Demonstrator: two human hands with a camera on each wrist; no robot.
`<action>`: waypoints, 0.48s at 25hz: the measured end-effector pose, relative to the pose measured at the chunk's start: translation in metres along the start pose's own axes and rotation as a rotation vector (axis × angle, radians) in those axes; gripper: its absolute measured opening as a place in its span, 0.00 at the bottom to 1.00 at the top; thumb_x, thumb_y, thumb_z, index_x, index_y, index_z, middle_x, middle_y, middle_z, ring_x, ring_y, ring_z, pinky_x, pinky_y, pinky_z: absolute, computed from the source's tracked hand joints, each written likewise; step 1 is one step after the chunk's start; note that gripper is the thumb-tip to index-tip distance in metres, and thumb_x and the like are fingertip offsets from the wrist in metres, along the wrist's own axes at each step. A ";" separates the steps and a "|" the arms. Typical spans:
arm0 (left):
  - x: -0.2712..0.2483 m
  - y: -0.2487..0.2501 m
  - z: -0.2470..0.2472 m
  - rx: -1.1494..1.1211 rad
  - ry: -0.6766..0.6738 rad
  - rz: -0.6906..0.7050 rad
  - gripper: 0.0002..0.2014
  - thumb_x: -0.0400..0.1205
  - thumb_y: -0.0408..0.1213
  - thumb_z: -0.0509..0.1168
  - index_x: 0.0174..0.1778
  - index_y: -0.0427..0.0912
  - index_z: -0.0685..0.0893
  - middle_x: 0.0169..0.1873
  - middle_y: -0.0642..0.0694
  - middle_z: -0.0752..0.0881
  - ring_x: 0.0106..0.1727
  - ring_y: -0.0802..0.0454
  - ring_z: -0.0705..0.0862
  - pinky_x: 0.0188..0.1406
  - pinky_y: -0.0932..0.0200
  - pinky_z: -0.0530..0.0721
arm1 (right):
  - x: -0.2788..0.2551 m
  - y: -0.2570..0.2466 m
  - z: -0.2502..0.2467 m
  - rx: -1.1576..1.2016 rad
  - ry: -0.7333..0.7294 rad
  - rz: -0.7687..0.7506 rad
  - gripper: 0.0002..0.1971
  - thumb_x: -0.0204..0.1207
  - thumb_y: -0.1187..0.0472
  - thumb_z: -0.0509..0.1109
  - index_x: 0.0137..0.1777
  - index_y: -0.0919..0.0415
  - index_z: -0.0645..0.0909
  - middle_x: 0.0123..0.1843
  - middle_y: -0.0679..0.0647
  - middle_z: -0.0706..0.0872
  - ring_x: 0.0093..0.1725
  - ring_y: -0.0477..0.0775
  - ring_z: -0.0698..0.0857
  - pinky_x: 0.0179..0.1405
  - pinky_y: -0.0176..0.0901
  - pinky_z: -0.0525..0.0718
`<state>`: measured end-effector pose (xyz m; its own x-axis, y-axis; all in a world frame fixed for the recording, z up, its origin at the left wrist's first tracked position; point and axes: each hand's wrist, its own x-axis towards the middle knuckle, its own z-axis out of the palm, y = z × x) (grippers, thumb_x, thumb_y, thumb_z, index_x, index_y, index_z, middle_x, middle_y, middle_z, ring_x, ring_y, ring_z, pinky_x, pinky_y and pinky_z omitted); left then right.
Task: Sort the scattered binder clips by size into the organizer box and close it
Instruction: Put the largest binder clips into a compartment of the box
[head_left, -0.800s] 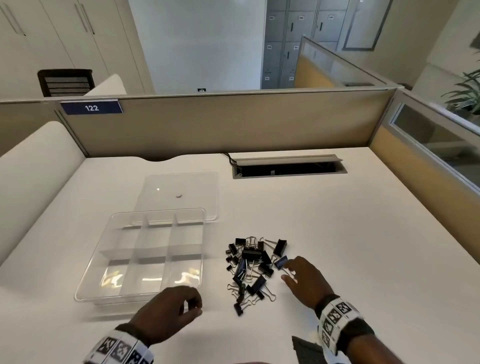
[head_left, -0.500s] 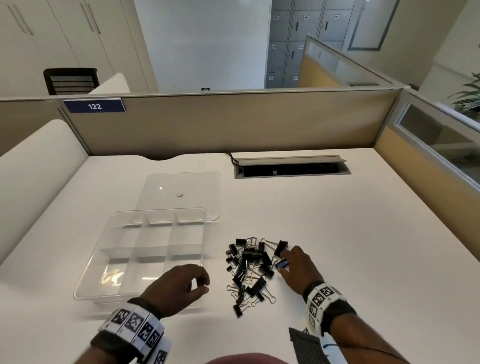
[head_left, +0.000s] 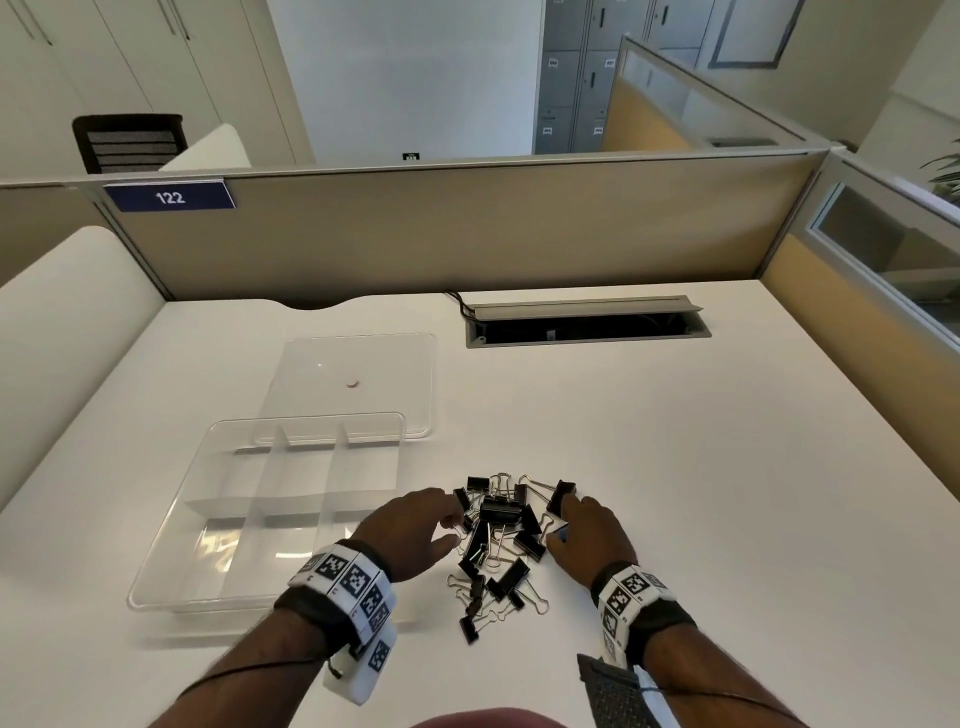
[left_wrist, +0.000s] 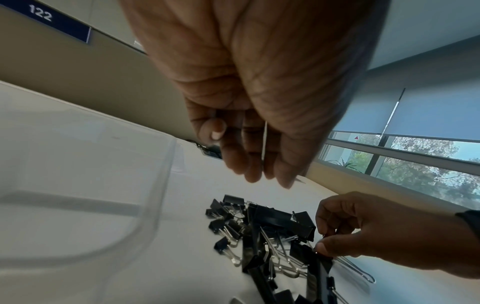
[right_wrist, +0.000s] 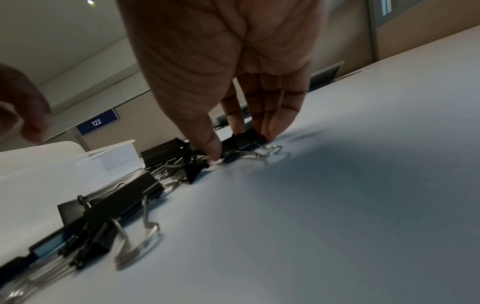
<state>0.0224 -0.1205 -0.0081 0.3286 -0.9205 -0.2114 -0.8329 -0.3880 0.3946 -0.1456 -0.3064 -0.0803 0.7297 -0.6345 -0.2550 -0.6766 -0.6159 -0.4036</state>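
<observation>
Here, the pile of black binder clips (head_left: 496, 540) lies on the white surface (head_left: 701, 493), just right of the clear organizer box (head_left: 171, 551); the box stands open, its compartments holding no clips; its clear lid (head_left: 405, 374) lies flat on the surface behind it, touching the far rim. The right hand (head_left: 587, 535) is at the right edge of the pile; its grip is closed on one binder clip (right_wrist: 241, 142), thumb on one side and fingertips (right_wrist: 272, 127) on the other, the clip resting on the surface. The left hand (head_left: 410, 535) hovers over the left edge of the pile, next to the box's near right corner; its fingers (left_wrist: 249, 164) are loosely curved and point down at the clips; a thin pale strand shows between them in the left wrist view, and whether this grip holds anything cannot be told. A cable tray (head_left: 587, 325) is set into the surface beyond the pile; a partition (head_left: 467, 228) with a "122" sign (head_left: 169, 197) runs behind.
</observation>
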 end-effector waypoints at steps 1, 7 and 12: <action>0.007 0.002 0.002 -0.002 0.010 -0.018 0.09 0.80 0.45 0.63 0.54 0.50 0.78 0.46 0.57 0.78 0.44 0.59 0.76 0.50 0.61 0.75 | -0.002 -0.001 -0.003 0.019 0.016 0.004 0.20 0.70 0.52 0.66 0.59 0.60 0.73 0.55 0.61 0.81 0.55 0.63 0.80 0.50 0.51 0.82; 0.050 0.015 0.018 0.016 -0.062 -0.107 0.17 0.80 0.47 0.62 0.62 0.46 0.75 0.59 0.47 0.81 0.59 0.46 0.80 0.58 0.54 0.77 | -0.010 0.004 -0.020 0.124 0.114 0.024 0.16 0.68 0.53 0.68 0.54 0.58 0.75 0.48 0.57 0.82 0.49 0.60 0.81 0.44 0.47 0.79; 0.081 0.031 0.029 0.105 -0.121 -0.205 0.23 0.79 0.55 0.60 0.64 0.44 0.69 0.60 0.40 0.79 0.61 0.39 0.79 0.59 0.45 0.80 | -0.011 0.013 -0.029 0.152 0.142 0.026 0.17 0.68 0.50 0.68 0.54 0.55 0.73 0.48 0.53 0.82 0.50 0.56 0.81 0.47 0.49 0.81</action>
<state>0.0108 -0.2058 -0.0390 0.4449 -0.8085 -0.3852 -0.7982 -0.5530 0.2388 -0.1657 -0.3207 -0.0573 0.6838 -0.7151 -0.1452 -0.6645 -0.5280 -0.5289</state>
